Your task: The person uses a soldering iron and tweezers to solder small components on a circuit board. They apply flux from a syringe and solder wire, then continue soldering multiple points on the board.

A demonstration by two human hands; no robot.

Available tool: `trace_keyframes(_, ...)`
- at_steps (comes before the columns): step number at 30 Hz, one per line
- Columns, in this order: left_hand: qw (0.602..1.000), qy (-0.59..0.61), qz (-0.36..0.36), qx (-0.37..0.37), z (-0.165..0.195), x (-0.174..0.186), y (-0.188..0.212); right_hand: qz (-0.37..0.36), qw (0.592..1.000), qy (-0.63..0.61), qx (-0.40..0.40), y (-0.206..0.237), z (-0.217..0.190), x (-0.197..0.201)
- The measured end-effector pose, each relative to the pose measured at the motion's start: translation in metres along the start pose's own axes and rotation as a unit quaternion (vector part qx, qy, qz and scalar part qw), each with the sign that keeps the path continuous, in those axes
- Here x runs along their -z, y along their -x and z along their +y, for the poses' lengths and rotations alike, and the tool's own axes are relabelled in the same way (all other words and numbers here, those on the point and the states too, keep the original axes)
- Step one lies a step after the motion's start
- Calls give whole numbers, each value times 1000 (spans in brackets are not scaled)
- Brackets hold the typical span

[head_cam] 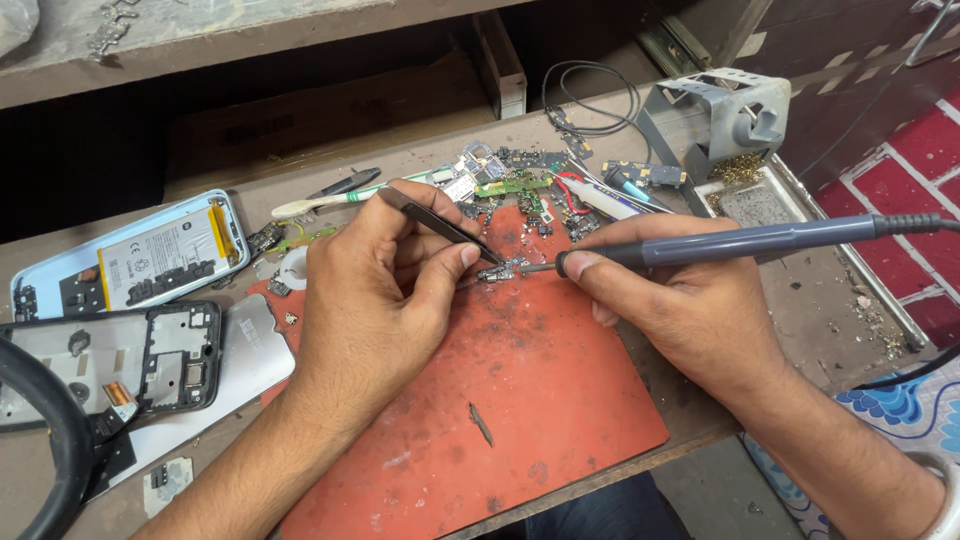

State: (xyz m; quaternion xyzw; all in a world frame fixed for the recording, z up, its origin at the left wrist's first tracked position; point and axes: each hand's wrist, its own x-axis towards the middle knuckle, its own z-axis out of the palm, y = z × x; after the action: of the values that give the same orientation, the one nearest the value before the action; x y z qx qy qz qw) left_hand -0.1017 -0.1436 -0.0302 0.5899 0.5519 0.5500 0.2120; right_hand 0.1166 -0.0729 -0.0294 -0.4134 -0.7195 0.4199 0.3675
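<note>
Cluttered desk point(800, 300) carries a worn red mat point(500, 420). At the mat's top edge lies a small circuit part point(503, 270); left hand point(385, 290) fingers pinch tweezers point(440, 225) onto it, right hand point(680, 300) fingers grip a soldering iron point(740, 240), tip touching it.

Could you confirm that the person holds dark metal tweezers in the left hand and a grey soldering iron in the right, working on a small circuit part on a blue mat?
Not quite: the head view shows a red-orange rubber mat, not blue. The left hand does hold the dark metal tweezers, the right hand the grey soldering iron, at the small circuit part.
</note>
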Motion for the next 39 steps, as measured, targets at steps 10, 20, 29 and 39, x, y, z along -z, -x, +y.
trace_keyframes(10,1000,-12,2,25,1,-1,0,-3,1000,3,10,-1,1,0)
trace_keyframes(20,999,-26,2,28,1,0,0,4,1000,-8,-16,0,-2,-1)
trace_keyframes(29,1000,-15,3,15,1,0,0,3,1000,-13,-9,0,0,0)
trace_keyframes(39,1000,-4,1,24,1,-1,0,1,1000,-7,-2,1,0,0)
